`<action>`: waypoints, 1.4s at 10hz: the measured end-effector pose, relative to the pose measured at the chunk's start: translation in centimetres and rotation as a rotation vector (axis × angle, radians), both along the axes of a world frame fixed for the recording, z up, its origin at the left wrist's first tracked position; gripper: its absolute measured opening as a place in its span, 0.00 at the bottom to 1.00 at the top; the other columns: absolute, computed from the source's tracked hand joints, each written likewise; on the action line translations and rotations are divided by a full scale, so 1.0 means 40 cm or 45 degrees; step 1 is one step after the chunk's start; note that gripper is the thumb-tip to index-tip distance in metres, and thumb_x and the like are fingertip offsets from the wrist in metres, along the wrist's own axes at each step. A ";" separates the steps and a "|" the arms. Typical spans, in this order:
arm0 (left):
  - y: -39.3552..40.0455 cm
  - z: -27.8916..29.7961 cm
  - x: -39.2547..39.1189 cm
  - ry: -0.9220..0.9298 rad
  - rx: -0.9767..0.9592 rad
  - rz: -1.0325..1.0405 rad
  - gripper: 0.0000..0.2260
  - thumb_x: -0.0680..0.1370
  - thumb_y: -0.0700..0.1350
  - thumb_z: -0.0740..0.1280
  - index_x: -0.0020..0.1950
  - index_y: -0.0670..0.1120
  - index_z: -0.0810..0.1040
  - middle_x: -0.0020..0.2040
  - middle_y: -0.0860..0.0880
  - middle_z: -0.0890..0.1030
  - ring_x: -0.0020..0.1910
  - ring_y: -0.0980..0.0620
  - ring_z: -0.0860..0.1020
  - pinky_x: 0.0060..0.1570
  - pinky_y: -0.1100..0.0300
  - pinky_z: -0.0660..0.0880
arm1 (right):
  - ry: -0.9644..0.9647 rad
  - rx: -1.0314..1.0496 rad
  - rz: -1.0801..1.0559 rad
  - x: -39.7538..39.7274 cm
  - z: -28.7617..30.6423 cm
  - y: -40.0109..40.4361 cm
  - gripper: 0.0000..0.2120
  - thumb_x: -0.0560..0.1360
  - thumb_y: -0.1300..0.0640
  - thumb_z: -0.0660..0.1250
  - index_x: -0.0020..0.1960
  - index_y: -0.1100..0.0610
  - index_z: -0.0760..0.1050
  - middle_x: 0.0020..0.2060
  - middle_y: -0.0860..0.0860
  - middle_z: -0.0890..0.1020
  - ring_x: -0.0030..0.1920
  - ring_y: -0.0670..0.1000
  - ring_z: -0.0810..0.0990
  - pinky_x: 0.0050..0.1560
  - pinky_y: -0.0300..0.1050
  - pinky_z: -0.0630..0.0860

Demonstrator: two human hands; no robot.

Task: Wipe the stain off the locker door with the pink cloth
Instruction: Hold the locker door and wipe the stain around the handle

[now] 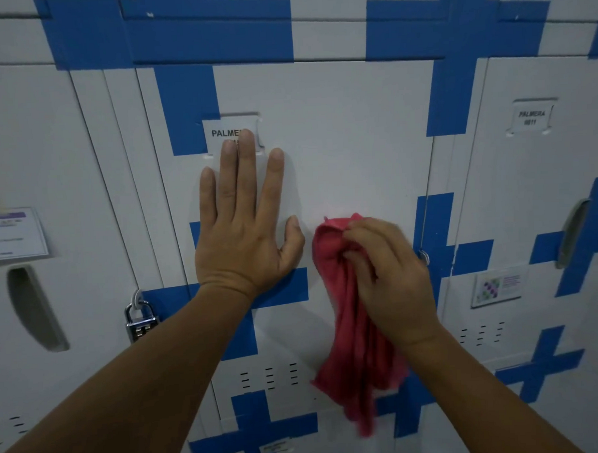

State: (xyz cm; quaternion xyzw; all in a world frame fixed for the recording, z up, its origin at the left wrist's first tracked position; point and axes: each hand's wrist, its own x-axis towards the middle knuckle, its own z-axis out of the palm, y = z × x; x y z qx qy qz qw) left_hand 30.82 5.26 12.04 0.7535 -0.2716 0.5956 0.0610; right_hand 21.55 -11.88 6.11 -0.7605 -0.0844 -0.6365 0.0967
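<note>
The white locker door (342, 133) with blue tape strips fills the middle of the head view. My left hand (243, 221) lies flat on it, fingers spread, fingertips over the name label (225, 134). My right hand (391, 277) grips the pink cloth (352, 326) bunched up and presses its top against the door just right of my left thumb. The rest of the cloth hangs down past the vent slots. I cannot make out a stain; the spot under the cloth is hidden.
A padlock (140, 321) hangs at the left edge of the door. Neighbouring lockers stand on both sides, with a recessed handle (34, 306) on the left one and a handle (574, 232) and sticker (498, 287) on the right one.
</note>
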 end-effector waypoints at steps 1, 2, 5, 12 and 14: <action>0.001 0.001 0.001 -0.003 -0.001 0.000 0.34 0.80 0.56 0.53 0.82 0.42 0.52 0.80 0.34 0.52 0.80 0.36 0.50 0.78 0.41 0.46 | 0.020 0.089 -0.049 0.001 0.013 -0.010 0.05 0.74 0.69 0.70 0.50 0.65 0.81 0.52 0.51 0.72 0.50 0.47 0.75 0.52 0.28 0.71; 0.002 0.000 0.001 -0.011 -0.006 0.009 0.33 0.80 0.56 0.53 0.82 0.42 0.52 0.80 0.35 0.52 0.80 0.37 0.50 0.78 0.41 0.46 | 0.044 0.157 -0.177 0.005 -0.006 -0.006 0.07 0.75 0.63 0.71 0.53 0.62 0.84 0.54 0.54 0.74 0.51 0.53 0.76 0.50 0.41 0.76; 0.001 -0.002 0.003 -0.027 -0.003 0.014 0.33 0.80 0.55 0.53 0.82 0.42 0.52 0.80 0.35 0.52 0.80 0.37 0.50 0.78 0.42 0.46 | 0.336 0.237 -0.493 -0.001 -0.078 0.086 0.20 0.79 0.53 0.60 0.69 0.57 0.76 0.78 0.60 0.62 0.78 0.63 0.58 0.71 0.62 0.60; 0.000 0.000 -0.001 -0.013 -0.003 0.030 0.34 0.80 0.55 0.54 0.82 0.42 0.52 0.80 0.35 0.52 0.80 0.37 0.50 0.78 0.42 0.45 | 0.713 0.244 -0.543 -0.046 -0.200 0.099 0.27 0.78 0.41 0.54 0.72 0.53 0.71 0.80 0.60 0.57 0.79 0.66 0.51 0.71 0.66 0.53; 0.000 0.001 -0.002 0.002 0.002 0.038 0.34 0.80 0.56 0.53 0.82 0.43 0.50 0.81 0.36 0.51 0.80 0.37 0.49 0.78 0.43 0.44 | 0.796 0.272 -0.650 -0.066 -0.208 0.126 0.29 0.81 0.40 0.52 0.61 0.59 0.81 0.48 0.59 0.85 0.47 0.62 0.83 0.53 0.61 0.79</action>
